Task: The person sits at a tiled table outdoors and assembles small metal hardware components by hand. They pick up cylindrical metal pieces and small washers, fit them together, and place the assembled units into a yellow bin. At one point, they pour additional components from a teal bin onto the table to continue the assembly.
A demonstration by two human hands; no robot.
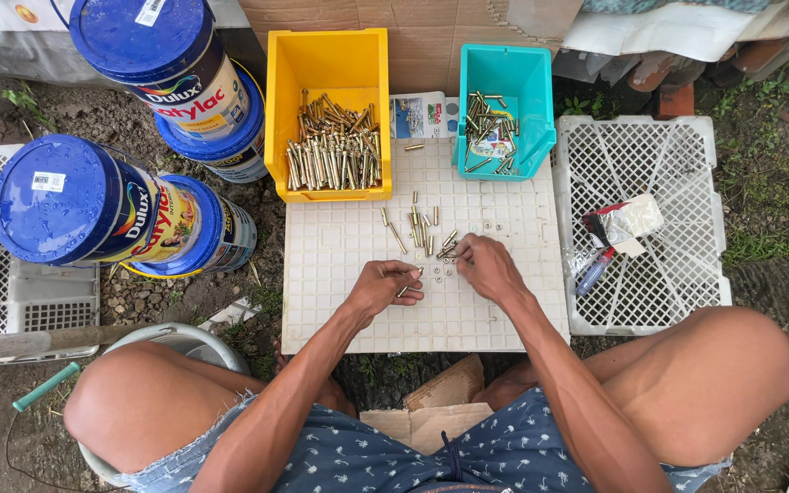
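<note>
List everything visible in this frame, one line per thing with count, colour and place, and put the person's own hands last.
Yellow bin: one, top centre, heaped with brass-coloured bolts.
Teal bin: one, right of the yellow bin, fewer bolts inside.
White tile board: one, centre, work surface.
Loose bolts: a small scatter, brass-coloured, on the board above the hands.
Washers: a few, small, pale, beside the loose bolts.
Paint buckets: four, blue lids, stacked at left.
White crate: one, right, upside down, with a plastic bag on it.
Cardboard: brown pieces, between the knees.
Left hand: pinches one bolt.
Right hand: fingertips on small parts on the board.
</note>
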